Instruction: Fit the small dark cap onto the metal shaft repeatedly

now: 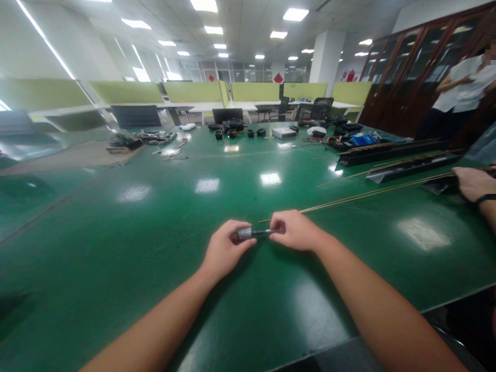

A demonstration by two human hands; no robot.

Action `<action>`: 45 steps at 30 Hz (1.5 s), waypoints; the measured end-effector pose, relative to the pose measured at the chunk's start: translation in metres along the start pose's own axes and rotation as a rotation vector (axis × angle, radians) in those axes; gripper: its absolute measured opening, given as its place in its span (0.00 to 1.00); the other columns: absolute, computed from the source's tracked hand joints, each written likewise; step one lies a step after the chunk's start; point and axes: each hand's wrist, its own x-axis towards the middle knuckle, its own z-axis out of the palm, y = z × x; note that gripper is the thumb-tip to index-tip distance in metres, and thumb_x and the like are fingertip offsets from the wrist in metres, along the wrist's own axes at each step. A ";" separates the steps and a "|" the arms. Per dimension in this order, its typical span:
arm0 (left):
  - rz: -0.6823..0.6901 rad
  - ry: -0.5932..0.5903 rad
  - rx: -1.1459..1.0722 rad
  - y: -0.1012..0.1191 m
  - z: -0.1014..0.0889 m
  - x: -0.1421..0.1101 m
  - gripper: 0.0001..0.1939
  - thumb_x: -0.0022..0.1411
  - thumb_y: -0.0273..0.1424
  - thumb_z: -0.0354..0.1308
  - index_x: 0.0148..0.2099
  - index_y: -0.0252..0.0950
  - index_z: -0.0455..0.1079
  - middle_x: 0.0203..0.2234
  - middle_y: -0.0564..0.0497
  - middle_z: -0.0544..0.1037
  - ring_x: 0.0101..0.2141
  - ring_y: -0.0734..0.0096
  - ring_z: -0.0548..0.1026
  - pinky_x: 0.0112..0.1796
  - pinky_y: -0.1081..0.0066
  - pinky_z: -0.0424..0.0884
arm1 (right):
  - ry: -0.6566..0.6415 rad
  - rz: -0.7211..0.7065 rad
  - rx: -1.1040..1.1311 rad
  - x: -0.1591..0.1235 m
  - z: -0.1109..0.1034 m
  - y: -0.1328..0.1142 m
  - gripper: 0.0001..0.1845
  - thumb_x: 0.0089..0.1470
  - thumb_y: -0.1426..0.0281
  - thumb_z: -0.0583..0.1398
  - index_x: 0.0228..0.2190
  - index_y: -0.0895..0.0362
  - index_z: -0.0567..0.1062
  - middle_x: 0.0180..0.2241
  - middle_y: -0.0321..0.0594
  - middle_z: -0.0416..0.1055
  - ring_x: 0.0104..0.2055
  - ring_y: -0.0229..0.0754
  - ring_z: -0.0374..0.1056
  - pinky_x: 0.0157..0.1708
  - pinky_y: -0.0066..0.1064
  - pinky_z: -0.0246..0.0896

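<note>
My left hand (pixel 227 245) is closed around a short silver-grey metal cylinder (pixel 245 233), with thumb and fingers on its sides. From the cylinder's right end a thin dark rod (pixel 261 232) runs across the gap between my hands. My right hand (pixel 292 230) pinches the far end of this rod between thumb and fingertips, hiding its tip. Both hands are low over the green tabletop (pixel 174 279). Just behind my right hand, long thin brass-coloured rods (pixel 349 198) stretch off to the right.
Black channel-shaped pieces (pixel 406 168) carry more thin rods at right. Another person's hand (pixel 475 183) rests there. A person (pixel 459 93) stands by the cabinets. Along the back lie small black boxes (pixel 250 133), a white box (pixel 284 133) and a blue item (pixel 363 139).
</note>
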 end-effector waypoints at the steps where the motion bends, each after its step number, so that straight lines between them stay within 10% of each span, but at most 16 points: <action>1: 0.000 0.000 0.002 0.000 0.000 0.000 0.15 0.52 0.36 0.67 0.43 0.41 0.75 0.38 0.52 0.77 0.38 0.66 0.74 0.41 0.66 0.69 | 0.001 0.000 0.001 0.000 0.000 0.000 0.05 0.47 0.71 0.65 0.29 0.57 0.76 0.26 0.35 0.74 0.27 0.34 0.66 0.26 0.24 0.55; 38: -0.244 -0.034 -0.266 0.000 -0.001 0.002 0.25 0.60 0.49 0.58 0.49 0.35 0.65 0.44 0.44 0.78 0.45 0.60 0.77 0.50 0.60 0.70 | -0.058 0.039 0.033 0.002 0.002 0.011 0.07 0.46 0.69 0.66 0.30 0.58 0.76 0.28 0.36 0.75 0.28 0.35 0.68 0.27 0.25 0.59; 45: -0.223 -0.045 -0.060 0.010 -0.058 -0.010 0.27 0.56 0.52 0.59 0.48 0.36 0.71 0.42 0.45 0.79 0.42 0.58 0.78 0.49 0.59 0.72 | -0.066 0.033 0.024 0.003 0.002 0.007 0.07 0.46 0.69 0.66 0.31 0.57 0.77 0.29 0.37 0.76 0.29 0.36 0.69 0.27 0.25 0.58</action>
